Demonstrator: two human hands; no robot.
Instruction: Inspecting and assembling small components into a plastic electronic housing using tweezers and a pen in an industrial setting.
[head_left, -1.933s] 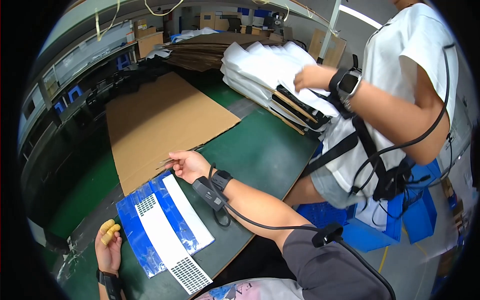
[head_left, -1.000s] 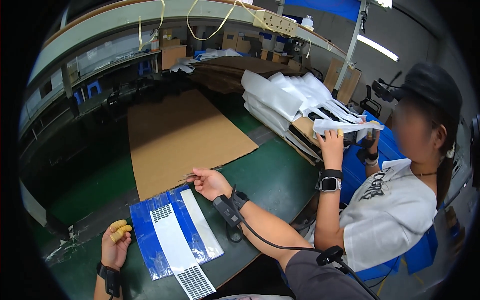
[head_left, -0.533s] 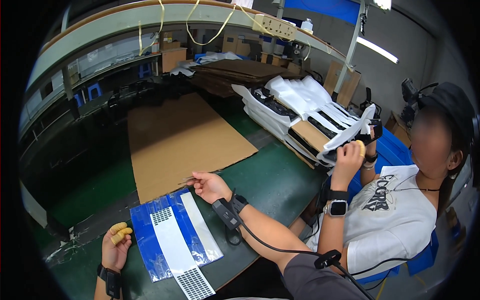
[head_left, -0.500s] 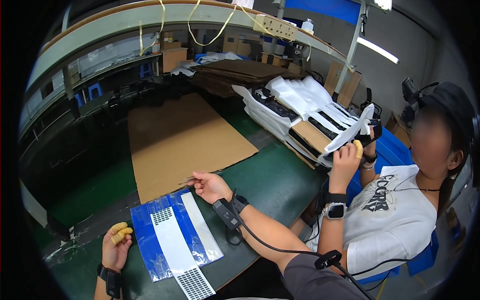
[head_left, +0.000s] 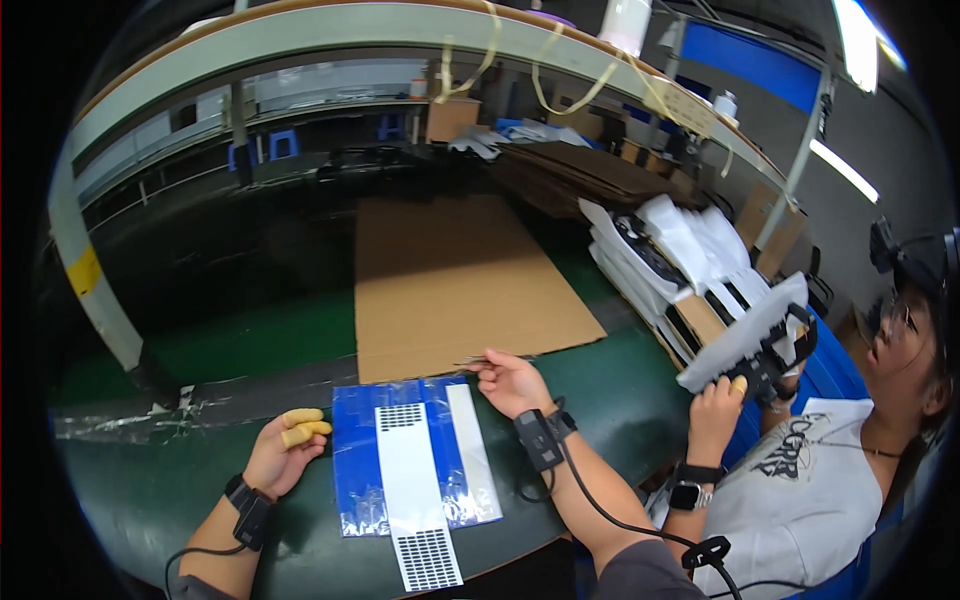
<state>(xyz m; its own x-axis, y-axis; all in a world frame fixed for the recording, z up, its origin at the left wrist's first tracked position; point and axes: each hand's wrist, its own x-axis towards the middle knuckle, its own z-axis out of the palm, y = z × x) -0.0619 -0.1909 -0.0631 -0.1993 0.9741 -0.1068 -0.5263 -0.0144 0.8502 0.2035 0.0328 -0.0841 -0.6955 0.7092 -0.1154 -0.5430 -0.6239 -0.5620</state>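
Note:
A long white sheet point(head_left: 408, 480) with small black rectangles at both ends lies across a blue, tape-covered plastic piece point(head_left: 358, 490). Beside the sheet on the blue piece runs a pale strip point(head_left: 470, 440). My left hand point(head_left: 280, 450), with yellow finger cots on two fingers, is at the blue piece's left edge; its fingers are partly extended and no object shows in them. Near the far right corner, my right hand point(head_left: 512, 382) pinches a thin metal tool that looks like tweezers point(head_left: 470, 361), its points toward the left. Both wrists carry black strapped devices.
A large cardboard sheet point(head_left: 460, 290) lies just beyond the blue piece on the green table point(head_left: 590, 400). To the right, white-foam-wrapped black parts point(head_left: 660, 260) are stacked. A co-worker point(head_left: 800, 500) there holds a black part with white foam point(head_left: 750, 345). Brown sheets point(head_left: 600, 170) lie behind.
The view has swung left, so the scene sits further right. My left hand is closer to the blue piece, its fingers less curled. The co-worker's black part has come away from the stack.

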